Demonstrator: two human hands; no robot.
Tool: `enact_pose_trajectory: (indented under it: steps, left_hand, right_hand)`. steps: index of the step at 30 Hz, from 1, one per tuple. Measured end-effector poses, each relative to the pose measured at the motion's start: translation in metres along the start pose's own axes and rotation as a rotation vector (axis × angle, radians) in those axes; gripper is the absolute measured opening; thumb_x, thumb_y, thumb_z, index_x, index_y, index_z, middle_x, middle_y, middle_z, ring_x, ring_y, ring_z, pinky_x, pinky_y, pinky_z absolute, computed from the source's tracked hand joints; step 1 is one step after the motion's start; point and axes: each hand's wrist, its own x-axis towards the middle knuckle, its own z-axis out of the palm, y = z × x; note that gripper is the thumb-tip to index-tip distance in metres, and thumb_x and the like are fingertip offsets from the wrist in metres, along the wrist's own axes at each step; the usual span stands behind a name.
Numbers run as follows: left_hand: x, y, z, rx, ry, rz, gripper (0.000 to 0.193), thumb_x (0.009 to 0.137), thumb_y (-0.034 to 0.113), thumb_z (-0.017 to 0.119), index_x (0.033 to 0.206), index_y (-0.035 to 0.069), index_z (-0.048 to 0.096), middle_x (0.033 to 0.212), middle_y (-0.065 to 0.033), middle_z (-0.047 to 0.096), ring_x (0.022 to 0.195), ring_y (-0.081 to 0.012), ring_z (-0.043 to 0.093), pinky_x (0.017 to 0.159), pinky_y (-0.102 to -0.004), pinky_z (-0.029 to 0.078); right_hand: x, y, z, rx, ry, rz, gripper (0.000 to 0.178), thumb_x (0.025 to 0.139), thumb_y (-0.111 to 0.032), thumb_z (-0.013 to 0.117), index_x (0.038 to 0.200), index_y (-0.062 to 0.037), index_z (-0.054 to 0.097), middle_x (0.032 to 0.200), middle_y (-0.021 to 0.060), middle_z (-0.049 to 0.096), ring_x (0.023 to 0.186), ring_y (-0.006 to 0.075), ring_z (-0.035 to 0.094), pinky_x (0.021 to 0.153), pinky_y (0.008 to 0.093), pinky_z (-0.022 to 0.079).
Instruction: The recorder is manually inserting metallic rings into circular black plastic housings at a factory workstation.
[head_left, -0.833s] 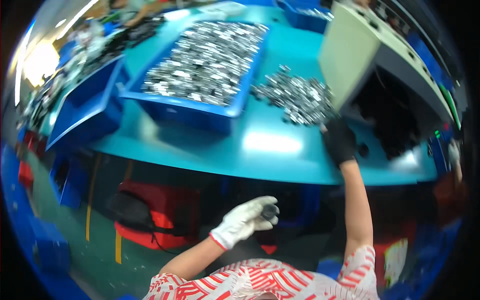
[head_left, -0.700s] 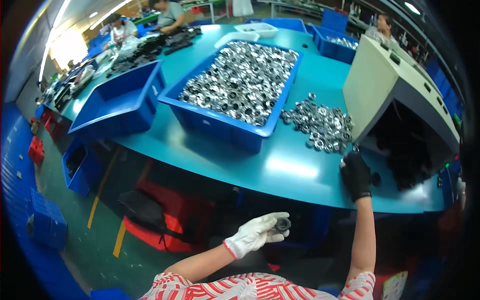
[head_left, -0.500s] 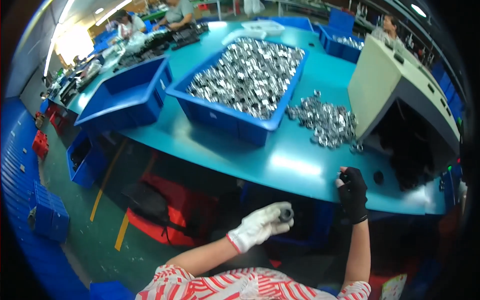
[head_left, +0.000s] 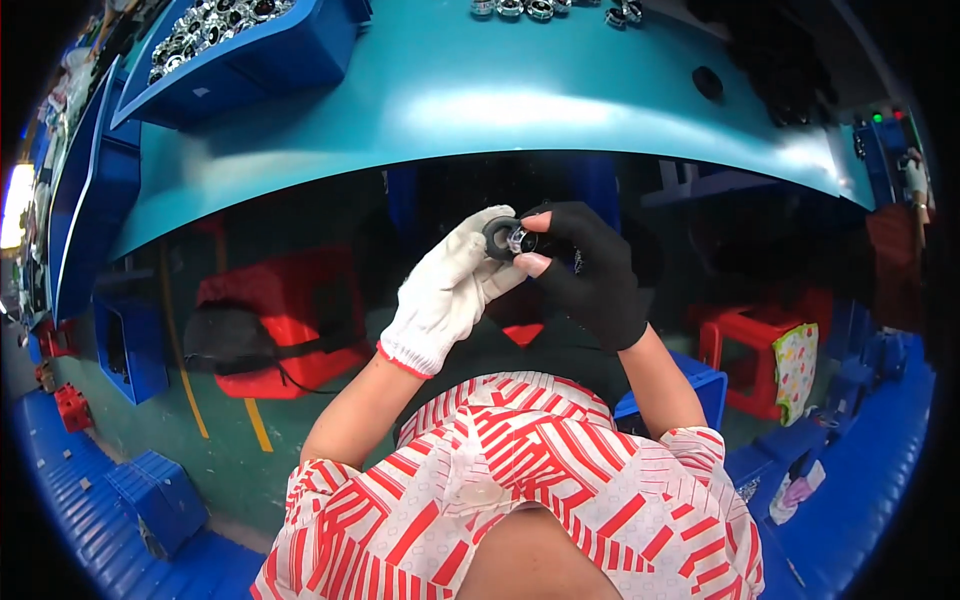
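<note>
My left hand (head_left: 437, 295), in a white knit glove, is closed around a black ring-shaped part (head_left: 495, 236). Facing it, my right hand (head_left: 598, 275), wearing a black glove with bare fingertips, pinches a small shiny metal ring (head_left: 518, 240) between thumb and forefinger. The metal ring is right at the black part's opening; whether it sits inside cannot be made out. Both hands meet in front of my body, off the near edge of the teal table (head_left: 430, 130).
A blue bin (head_left: 240, 70) of shiny metal rings stands on the table's left. Loose metal rings (head_left: 540, 10) lie at the far side, and another black ring (head_left: 708, 83) farther right. Below are a red stool (head_left: 290, 285) with a black bag (head_left: 228, 340) and another red stool (head_left: 745, 345).
My right hand has come away from the table's edge to my left hand, bringing the metal ring to the black part. The view has tipped downward.
</note>
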Motion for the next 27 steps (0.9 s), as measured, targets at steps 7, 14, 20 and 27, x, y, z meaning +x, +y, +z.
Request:
enact_pose_trajectory:
  steps: [7, 14, 20, 27]
  left_hand:
    - [0.001, -0.005, 0.001, 0.1, 0.055, 0.042, 0.04, 0.091, 0.01, 0.058, 0.127, -0.005, 0.046, 0.11, -0.0122, 0.058, 0.096, -0.0198, 0.062, 0.09, -0.0366, 0.053]
    - [0.004, -0.004, 0.007, 0.768, 0.245, 0.239, 0.043, 0.078, -0.004, 0.062, 0.12, -0.004, 0.052, 0.101, -0.008, 0.063, 0.083, -0.014, 0.061, 0.08, -0.0277, 0.05]
    - [-0.004, -0.012, -0.003, 1.117, 0.142, 0.593, 0.038, 0.075, -0.005, 0.071, 0.111, -0.003, 0.059, 0.109, -0.011, 0.064, 0.097, -0.0166, 0.063, 0.082, -0.0272, 0.052]
    - [-0.008, -0.004, 0.009, 1.747, 0.152, 0.863, 0.036, 0.073, 0.012, 0.076, 0.104, 0.004, 0.06, 0.095, -0.0107, 0.067, 0.068, -0.0237, 0.068, 0.054, -0.0269, 0.052]
  right_hand:
    - [0.001, 0.003, 0.007, -0.348, -0.008, -0.096, 0.03, 0.074, -0.007, 0.073, 0.102, -0.0057, 0.064, 0.098, 0.0113, 0.061, 0.084, 0.0255, 0.064, 0.071, 0.0323, 0.052]
    - [0.004, 0.016, 0.013, -0.448, -0.068, -0.178, 0.037, 0.071, -0.015, 0.073, 0.106, -0.0084, 0.061, 0.102, 0.0143, 0.059, 0.093, 0.0334, 0.06, 0.075, 0.0393, 0.05]
    - [-0.001, 0.029, 0.02, -0.426, -0.101, -0.244, 0.047, 0.075, -0.007, 0.065, 0.121, -0.0058, 0.057, 0.109, 0.0162, 0.062, 0.096, 0.0328, 0.062, 0.077, 0.0377, 0.052]
    - [0.008, 0.02, 0.015, -0.522, -0.09, -0.243, 0.025, 0.074, -0.01, 0.066, 0.099, -0.0105, 0.064, 0.082, 0.0096, 0.062, 0.073, 0.0278, 0.063, 0.061, 0.0376, 0.051]
